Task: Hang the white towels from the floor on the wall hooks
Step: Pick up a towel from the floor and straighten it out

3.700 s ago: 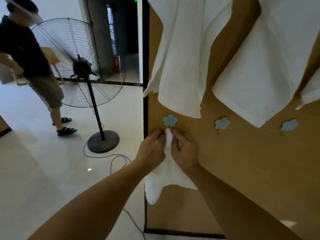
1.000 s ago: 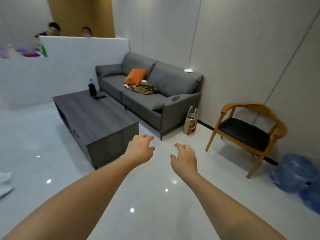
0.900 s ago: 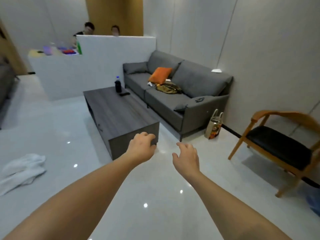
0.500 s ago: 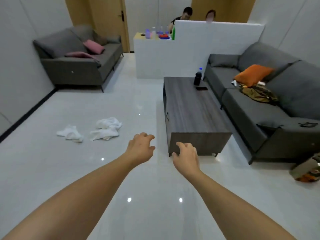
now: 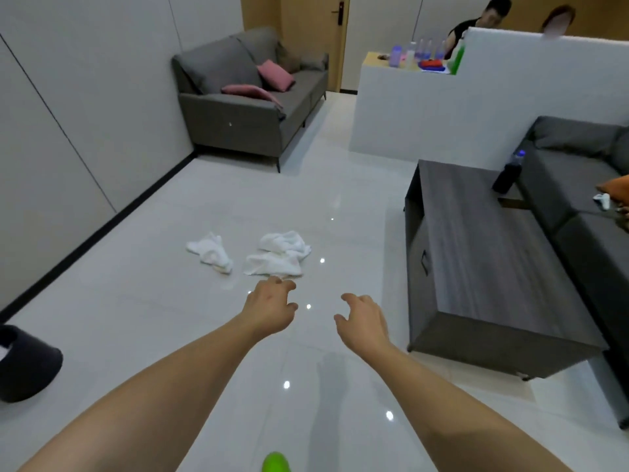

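Head view: no longer at the hook wall, now facing the room after a leftward pan; last towel apparently left on its hook. Left hand (image 5: 270, 310) and right hand (image 5: 362, 318) both empty, fingers loosely curled, stretched forward over the glossy floor (image 5: 143, 321). White towels still down: small crumpled towel (image 5: 210, 252) just beside a bigger towel heap (image 5: 280, 253), ahead of the left fingertips, not touched. Grey coffee table (image 5: 490, 253) to the right, well apart from them. Wall hooks out of frame. Likely next: approach, grab one, return to hooks.
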The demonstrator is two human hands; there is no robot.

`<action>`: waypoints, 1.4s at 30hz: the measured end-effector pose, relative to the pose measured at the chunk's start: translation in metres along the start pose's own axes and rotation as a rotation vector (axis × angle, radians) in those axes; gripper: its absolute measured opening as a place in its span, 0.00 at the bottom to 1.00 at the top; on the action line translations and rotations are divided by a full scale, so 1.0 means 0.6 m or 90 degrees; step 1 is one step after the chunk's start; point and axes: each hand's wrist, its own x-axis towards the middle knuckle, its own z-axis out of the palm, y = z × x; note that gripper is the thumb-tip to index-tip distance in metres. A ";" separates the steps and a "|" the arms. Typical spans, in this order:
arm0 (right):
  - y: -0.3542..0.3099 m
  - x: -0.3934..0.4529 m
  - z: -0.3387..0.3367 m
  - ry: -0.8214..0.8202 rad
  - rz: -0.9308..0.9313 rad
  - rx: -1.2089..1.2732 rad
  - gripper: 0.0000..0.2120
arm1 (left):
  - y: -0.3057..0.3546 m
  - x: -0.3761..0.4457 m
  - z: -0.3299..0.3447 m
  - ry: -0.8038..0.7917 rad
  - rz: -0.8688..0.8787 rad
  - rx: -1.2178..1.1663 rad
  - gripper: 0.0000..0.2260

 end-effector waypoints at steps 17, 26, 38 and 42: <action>-0.166 0.439 0.128 -0.152 -0.097 -0.040 0.23 | -0.235 0.337 -0.073 0.020 -0.191 -0.039 0.22; -0.149 0.762 0.142 -0.225 -0.090 -0.020 0.21 | -0.246 0.608 -0.086 -0.030 -0.267 -0.029 0.21; -0.152 1.023 0.287 -0.335 -0.062 -0.081 0.20 | -0.356 0.869 0.009 -0.055 -0.345 -0.150 0.19; -0.125 1.121 0.458 -0.331 -0.049 -0.087 0.18 | -0.457 0.975 0.164 -0.093 -0.342 -0.172 0.19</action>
